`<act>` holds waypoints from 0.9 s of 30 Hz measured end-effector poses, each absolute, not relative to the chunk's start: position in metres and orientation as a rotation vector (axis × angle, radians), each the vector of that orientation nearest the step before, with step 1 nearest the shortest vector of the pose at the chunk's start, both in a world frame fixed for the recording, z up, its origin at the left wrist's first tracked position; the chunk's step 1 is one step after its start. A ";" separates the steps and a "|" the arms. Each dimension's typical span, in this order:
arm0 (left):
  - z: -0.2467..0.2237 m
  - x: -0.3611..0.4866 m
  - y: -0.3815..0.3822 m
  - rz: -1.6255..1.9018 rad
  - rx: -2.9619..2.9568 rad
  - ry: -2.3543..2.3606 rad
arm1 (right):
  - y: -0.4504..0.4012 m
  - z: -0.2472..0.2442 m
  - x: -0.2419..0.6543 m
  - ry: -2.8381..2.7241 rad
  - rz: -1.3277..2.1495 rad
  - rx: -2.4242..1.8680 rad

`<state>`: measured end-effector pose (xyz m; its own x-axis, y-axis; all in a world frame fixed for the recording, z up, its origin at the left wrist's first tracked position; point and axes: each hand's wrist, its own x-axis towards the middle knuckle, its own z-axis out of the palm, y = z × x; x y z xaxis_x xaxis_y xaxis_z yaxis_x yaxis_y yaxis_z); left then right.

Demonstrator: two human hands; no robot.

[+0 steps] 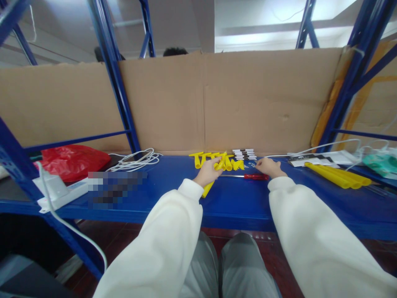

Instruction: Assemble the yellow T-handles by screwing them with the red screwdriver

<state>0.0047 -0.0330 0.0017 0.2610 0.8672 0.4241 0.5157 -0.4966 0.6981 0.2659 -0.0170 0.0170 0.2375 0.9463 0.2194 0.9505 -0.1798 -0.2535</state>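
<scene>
My left hand (208, 171) is closed around a yellow plastic piece (208, 189) with a tubular handle, whose lower end sticks out below my palm. Behind it, a row of yellow T-shaped plastic pieces (197, 160) lies on the blue shelf, with small yellow parts (238, 165) at its right end. My right hand (268, 167) is low over the shelf, its fingertips pinched together beside small shiny bits (252, 164); anything between them is too small to make out. A screwdriver with a red handle (254, 177) lies between my hands.
Black-and-white strips (244, 154) are stacked by the cardboard wall (266, 99). Long yellow tubes (336, 176) lie at the right. On the left are a power strip (66, 198), a coiled white cable (139, 159) and a red plastic bag (72, 161). Blue rack posts (116, 78) frame the shelf.
</scene>
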 end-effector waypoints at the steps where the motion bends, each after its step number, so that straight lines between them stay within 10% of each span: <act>1: 0.001 0.005 -0.032 1.144 2.131 1.233 | -0.016 0.017 0.265 -1.768 -0.044 -2.200; 27: 0.000 0.011 -0.033 1.185 1.902 1.129 | -0.006 0.015 0.272 -1.927 -0.333 -2.141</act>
